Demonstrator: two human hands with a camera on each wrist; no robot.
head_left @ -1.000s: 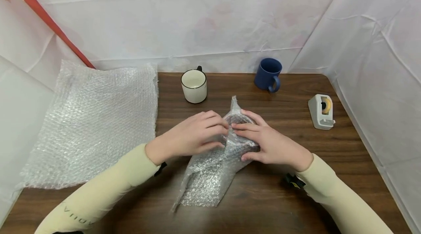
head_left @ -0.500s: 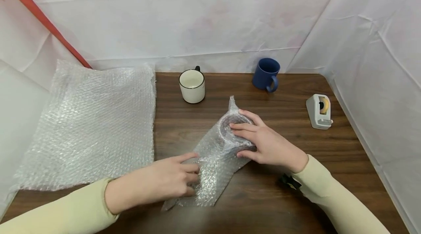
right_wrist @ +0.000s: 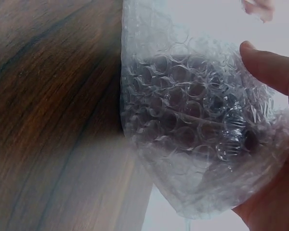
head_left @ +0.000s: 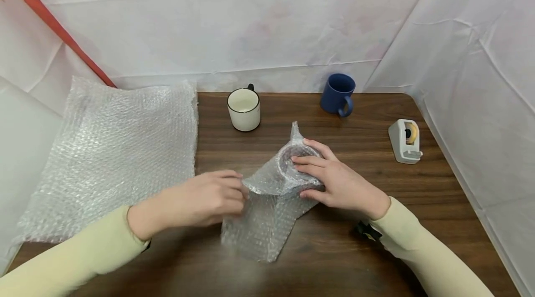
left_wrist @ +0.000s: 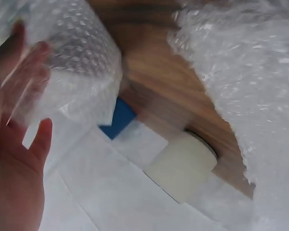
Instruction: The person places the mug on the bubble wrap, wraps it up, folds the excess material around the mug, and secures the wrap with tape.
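Observation:
A round-rimmed, cup-like vessel stands inside a piece of bubble wrap (head_left: 261, 222), which covers most of it. My right hand (head_left: 336, 181) grips the wrapped vessel, with fingers over its mouth and the thumb on the near side. Through the bubbles in the right wrist view, the wrapped vessel (right_wrist: 192, 106) shows as a dark, blurred shape. On the left, my left hand (head_left: 209, 199) pinches a raised corner of that wrap and draws it out from the vessel. In the left wrist view, the left hand (left_wrist: 19, 159) is blurred beside the wrap.
A white mug (head_left: 245, 116) with a black rim and a blue mug (head_left: 337, 95) stand at the back. To the right is a tape dispenser (head_left: 404, 144). A large bubble wrap sheet (head_left: 121, 158) covers the table's left side. White cloth (head_left: 251, 32) hangs behind.
My left hand has left the vessel's side, moved down and left along the wrap, then come up slightly with its edge lifted. My right hand has stayed on the wrapped vessel.

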